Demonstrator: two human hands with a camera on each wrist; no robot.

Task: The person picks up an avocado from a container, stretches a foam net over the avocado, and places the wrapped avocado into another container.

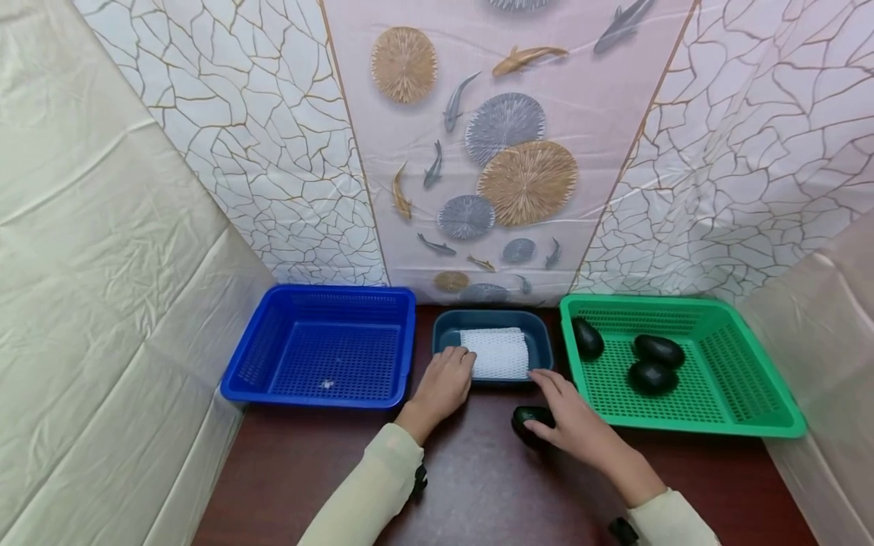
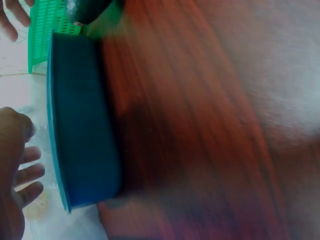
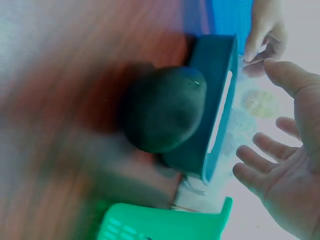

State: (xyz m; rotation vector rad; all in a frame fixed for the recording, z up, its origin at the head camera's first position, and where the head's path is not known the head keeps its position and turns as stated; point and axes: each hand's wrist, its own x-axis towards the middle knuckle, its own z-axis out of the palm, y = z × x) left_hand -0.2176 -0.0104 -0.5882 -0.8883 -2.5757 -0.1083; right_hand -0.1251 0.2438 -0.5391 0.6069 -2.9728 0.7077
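Note:
A white foam net sleeve (image 1: pixel 501 353) lies flat in the small dark teal tray (image 1: pixel 444 322). My left hand (image 1: pixel 447 381) is over the tray's left side, fingertips at the sleeve's left edge; the left wrist view shows its fingers loosely bent with nothing between them. On the table in front of the tray sits a dark green avocado (image 1: pixel 526 425), large in the right wrist view (image 3: pixel 165 110). My right hand (image 1: pixel 573 417) hovers over it, fingers spread and fingertips by the tray's right front corner. In the head view the hand partly hides that avocado.
To the right, a green basket (image 1: pixel 765 379) holds three avocados (image 1: pixel 658 350). A blue basket (image 1: pixel 239 379) on the left has a small white scrap (image 1: pixel 328 384) on its floor. Patterned cloth (image 1: pixel 437 258) hangs right behind the tray and baskets.

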